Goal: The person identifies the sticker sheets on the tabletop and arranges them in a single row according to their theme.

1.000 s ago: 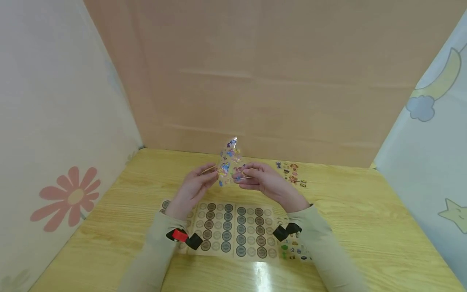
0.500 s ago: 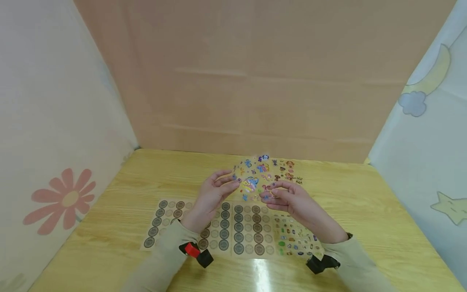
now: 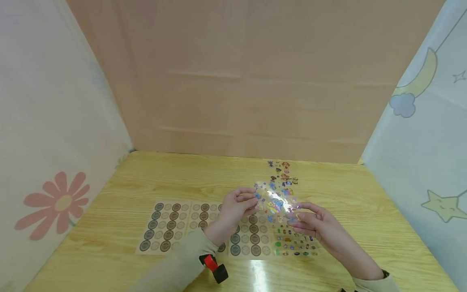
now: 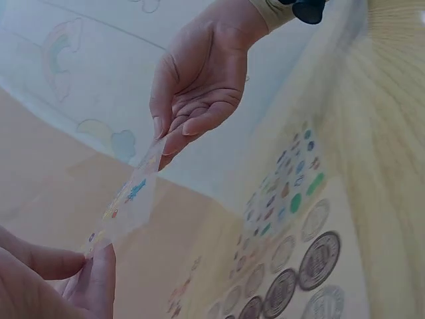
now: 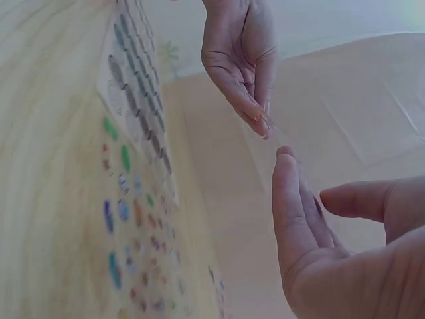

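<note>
A clear sticker sheet with small colourful cartoon figures hangs above the table, tilted and glossy with glare. My left hand pinches its left edge between thumb and fingers. At the opposite edge, my right hand holds it by the lower right part. In the left wrist view the sheet stretches between both hands, seen at a slant. The right wrist view catches it almost edge-on, so little of it shows there. Below the hands lies another clear sheet of small coloured stickers.
Beige sheets of round seal stickers lie along the front of the wooden table. A further clear sticker sheet with cartoon figures lies near the back wall. Printed side walls flank the table.
Both hands have carried the clear sticker sheet to the right and lower, and it now faces up more flatly. The view has shifted slightly. Both hands keep hold of the sheet.
</note>
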{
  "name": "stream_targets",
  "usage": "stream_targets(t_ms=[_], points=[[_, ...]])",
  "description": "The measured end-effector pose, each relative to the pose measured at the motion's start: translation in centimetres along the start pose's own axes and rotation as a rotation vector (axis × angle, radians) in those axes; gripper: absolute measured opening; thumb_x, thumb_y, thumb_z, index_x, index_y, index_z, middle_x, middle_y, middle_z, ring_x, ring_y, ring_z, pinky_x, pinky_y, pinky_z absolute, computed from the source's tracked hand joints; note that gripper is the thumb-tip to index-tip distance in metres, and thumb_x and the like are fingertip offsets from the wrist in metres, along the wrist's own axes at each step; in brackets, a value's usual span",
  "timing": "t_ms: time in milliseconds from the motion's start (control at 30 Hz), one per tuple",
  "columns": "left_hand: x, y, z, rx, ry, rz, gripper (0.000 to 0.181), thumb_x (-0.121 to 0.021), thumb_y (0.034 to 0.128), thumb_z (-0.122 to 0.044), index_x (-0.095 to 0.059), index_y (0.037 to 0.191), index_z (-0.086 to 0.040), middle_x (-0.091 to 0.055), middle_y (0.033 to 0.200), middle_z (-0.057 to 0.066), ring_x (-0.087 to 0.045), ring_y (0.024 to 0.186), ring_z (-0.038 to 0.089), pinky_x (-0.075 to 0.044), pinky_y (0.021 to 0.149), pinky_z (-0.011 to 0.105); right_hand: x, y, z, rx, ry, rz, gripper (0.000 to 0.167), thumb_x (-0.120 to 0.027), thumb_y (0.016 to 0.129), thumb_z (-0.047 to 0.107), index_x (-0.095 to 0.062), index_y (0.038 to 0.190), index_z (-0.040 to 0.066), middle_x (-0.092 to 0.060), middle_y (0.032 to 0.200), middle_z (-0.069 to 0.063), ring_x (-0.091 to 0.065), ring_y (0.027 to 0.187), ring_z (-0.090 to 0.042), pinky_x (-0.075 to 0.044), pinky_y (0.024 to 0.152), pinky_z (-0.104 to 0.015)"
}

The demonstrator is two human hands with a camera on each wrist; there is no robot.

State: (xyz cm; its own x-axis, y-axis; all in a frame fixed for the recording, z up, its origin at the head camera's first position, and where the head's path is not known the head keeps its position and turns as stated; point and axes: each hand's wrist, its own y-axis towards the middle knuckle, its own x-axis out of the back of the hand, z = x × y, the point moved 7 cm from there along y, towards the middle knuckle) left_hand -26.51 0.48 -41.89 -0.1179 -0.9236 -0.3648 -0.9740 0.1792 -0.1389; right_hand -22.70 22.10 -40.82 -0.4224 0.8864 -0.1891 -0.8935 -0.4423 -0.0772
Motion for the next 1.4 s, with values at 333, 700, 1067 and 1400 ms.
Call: stream_targets(t_ms=[333, 700, 1067, 1400], points=[[-4.4, -0.5, 5.1, 0.124, 0.009, -0.012, 0.028, -0.067, 0.0825, 0.009, -0.062, 0.110, 0.004, -0.066, 0.089, 0.014, -0.069, 0.077, 0.023, -0.058, 0.073, 0.032, 5.0, -4.0, -1.6, -0.013, -0.170, -0.329, 0.035, -0.053, 0.099, 0.011, -0.044, 0.133, 0.009, -0.069, 0.105, -0.004, -0.066, 0.092, -0.016, -0.057, 0.072, -0.031], [-8.4, -1.4, 8.1, 0.247, -0.100, 0.021, 0.042, -0.065, 0.0822, 0.011, -0.054, 0.122, 0.009, -0.064, 0.102, 0.014, -0.066, 0.091, 0.028, -0.056, 0.081, 0.035, 9.1, -7.2, -4.2, -0.181, -0.120, -0.460, 0.044, -0.048, 0.101, 0.006, -0.035, 0.143, 0.006, -0.066, 0.105, 0.002, -0.066, 0.093, -0.013, -0.056, 0.080, -0.032], [-11.3, -1.8, 9.5, 0.339, -0.131, 0.151, 0.057, -0.061, 0.0861, 0.010, -0.035, 0.136, 0.016, -0.053, 0.122, 0.019, -0.057, 0.109, 0.032, -0.049, 0.094, 0.040, 10.7, -8.5, -4.8, -0.398, -0.224, -0.468, 0.060, -0.029, 0.106, 0.022, 0.000, 0.150, -0.007, 0.000, 0.154, -0.026, -0.051, 0.089, 0.015, -0.049, 0.088, -0.023], [-12.6, -1.9, 10.2, 0.336, -0.149, 0.127, 0.056, -0.057, 0.0862, 0.012, -0.036, 0.138, 0.005, -0.045, 0.127, 0.019, -0.047, 0.118, 0.042, -0.045, 0.097, 0.048, 12.3, -9.5, -4.4, -0.373, -0.152, -0.566, 0.068, -0.038, 0.103, 0.018, 0.008, 0.149, -0.004, -0.048, 0.115, 0.012, -0.051, 0.090, 0.010, -0.048, 0.086, -0.018]])
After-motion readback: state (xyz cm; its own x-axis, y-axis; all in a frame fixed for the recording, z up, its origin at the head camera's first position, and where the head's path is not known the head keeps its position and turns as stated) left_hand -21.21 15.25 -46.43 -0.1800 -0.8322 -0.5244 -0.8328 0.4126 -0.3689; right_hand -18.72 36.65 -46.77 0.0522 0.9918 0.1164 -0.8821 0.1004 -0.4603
